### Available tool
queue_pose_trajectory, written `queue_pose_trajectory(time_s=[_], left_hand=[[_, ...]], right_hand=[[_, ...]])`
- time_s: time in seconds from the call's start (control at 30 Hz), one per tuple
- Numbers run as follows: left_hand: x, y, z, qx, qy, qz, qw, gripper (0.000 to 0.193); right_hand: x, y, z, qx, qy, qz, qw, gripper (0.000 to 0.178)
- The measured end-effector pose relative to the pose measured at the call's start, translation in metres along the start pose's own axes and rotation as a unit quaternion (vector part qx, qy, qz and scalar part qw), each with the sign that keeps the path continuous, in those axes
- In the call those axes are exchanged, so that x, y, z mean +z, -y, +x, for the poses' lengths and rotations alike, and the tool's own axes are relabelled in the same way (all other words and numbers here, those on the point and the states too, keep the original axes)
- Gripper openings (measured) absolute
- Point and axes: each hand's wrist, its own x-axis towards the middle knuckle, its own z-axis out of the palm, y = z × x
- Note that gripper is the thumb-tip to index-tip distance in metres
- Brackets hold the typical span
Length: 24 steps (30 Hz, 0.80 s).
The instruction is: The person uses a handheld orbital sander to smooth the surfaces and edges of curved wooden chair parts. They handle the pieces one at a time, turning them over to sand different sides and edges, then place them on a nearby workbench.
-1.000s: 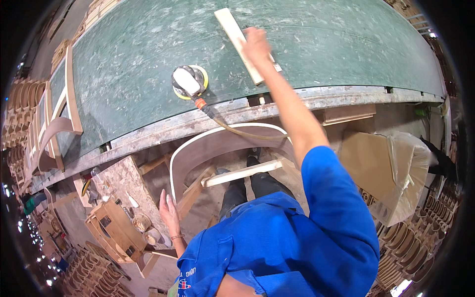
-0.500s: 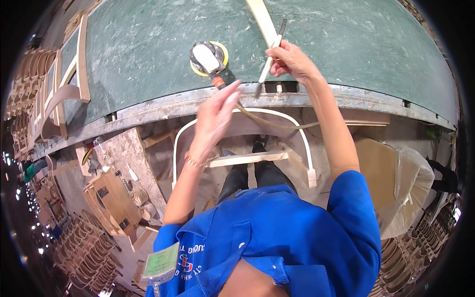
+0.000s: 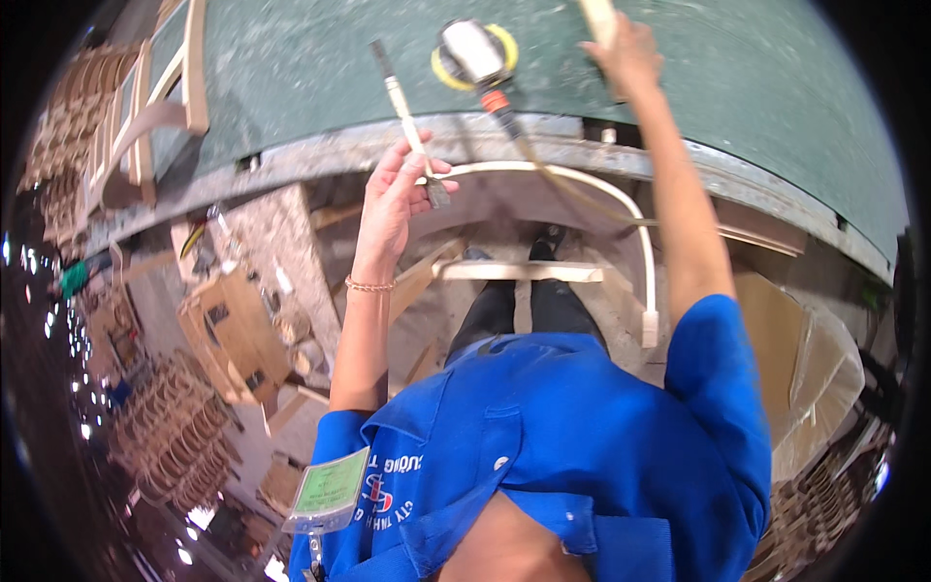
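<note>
Green counter (image 3: 320, 73) ahead: the right hand (image 3: 632, 66) is on a wood strip (image 3: 598, 17) pointing away, grip hard to tell; the left hand (image 3: 390, 199) pinches a thin white tool (image 3: 403, 109).

a long workbench (image 3: 320, 58) with a scuffed green top and a worn pale edge spans the top of the view. grey floor (image 3: 443, 308) shows beneath. at left stands a low, speckled side table (image 3: 289, 223); at right, a brown carton (image 3: 776, 325) is partly covered by clear plastic (image 3: 831, 383). stacked curved wooden parts (image 3: 170, 436) fill the lower left, where bright light spots (image 3: 85, 430) dot the darkness.
</note>
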Motion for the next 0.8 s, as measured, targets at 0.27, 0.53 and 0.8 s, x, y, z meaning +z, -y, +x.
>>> queue_pose_trajectory(time_s=[0.27,0.53,0.8], left_hand=[[-0.158,0.055,-0.104,-0.004,-0.126,0.021,0.992,0.047],[-0.199,0.113,-0.134,-0.014,-0.060,0.007,0.998,0.034],[-0.207,0.130,-0.122,0.007,0.041,0.016,0.999,0.033]], right_hand=[[-0.008,-0.062,-0.009,0.241,0.251,0.698,0.626,0.064],[-0.209,0.084,-0.159,0.061,0.185,0.673,0.714,0.075],[-0.222,0.110,-0.239,0.213,0.137,0.511,0.821,0.059]])
